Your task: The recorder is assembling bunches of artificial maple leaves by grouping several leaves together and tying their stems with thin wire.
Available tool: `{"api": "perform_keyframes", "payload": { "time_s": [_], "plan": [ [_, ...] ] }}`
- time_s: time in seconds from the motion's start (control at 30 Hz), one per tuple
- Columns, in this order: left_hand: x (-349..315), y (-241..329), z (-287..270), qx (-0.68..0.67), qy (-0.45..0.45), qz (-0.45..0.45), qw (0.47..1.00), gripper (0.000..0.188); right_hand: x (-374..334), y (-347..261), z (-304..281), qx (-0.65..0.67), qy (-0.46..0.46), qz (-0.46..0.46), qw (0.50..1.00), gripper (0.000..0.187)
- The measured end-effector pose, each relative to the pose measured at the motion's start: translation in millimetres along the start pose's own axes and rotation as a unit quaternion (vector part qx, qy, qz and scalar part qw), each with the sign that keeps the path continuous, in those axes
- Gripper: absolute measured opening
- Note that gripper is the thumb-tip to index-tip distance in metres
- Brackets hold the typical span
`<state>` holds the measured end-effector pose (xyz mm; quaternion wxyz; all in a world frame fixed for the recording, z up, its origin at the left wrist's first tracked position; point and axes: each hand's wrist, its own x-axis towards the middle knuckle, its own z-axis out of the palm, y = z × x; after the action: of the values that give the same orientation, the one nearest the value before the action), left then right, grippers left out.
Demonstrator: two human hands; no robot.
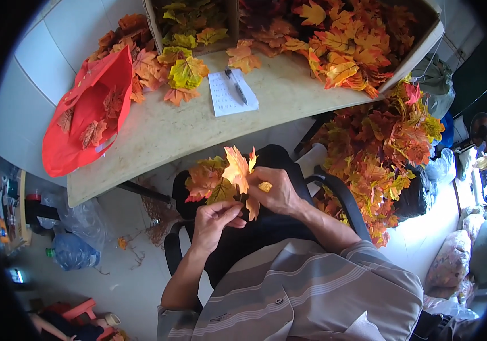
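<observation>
A leaf bunch (205,177) in orange, yellow and green is at the centre of the frame, above the dark lap. The left hand (212,223) pinches its lower part between thumb and fingers; the right hand (279,191) has its fingers closed on its right side. Beyond it, the pale table (141,142) bears a white paper (222,103) with a pen (238,90) at upper centre, and a red bag (61,152) at upper left. A leaf-filled box (415,55) stands at upper right, above a leafy heap (380,145).
</observation>
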<state>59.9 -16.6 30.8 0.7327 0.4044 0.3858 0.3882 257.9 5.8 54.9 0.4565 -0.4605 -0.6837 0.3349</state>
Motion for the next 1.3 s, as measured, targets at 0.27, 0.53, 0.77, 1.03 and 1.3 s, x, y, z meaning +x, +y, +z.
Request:
{"api": "perform_keyframes", "payload": {
  "time_s": [0.27,0.53,0.77,1.03,1.3],
  "plan": [
    [-0.1,9.3,-6.3,-0.055,-0.059,-0.092,0.993,0.017,17.1,1.6,-15.2,-0.038,-0.11,-0.063,0.991,0.013],
    [-0.1,5.0,3.0,-0.008,-0.044,-0.064,0.997,0.01,15.3,7.1,-23.3,-0.068,-0.145,-0.108,0.981,0.012],
    [-4.2,3.6,8.7,-0.027,-0.038,-0.085,0.995,0.012,16.0,6.2,-26.2,-0.066,-0.201,-0.115,0.971,0.009],
    [-4.6,10.1,5.6,-0.067,-0.095,-0.131,0.985,0.017,31.1,-11.7,-32.2,-0.024,-0.309,-0.09,0.947,0.01],
    [-2.6,11.5,6.0,-0.094,-0.058,-0.129,0.986,0.02,39.3,-3.0,-26.6,-0.051,-0.277,-0.157,0.947,0.012]
  ]
}}
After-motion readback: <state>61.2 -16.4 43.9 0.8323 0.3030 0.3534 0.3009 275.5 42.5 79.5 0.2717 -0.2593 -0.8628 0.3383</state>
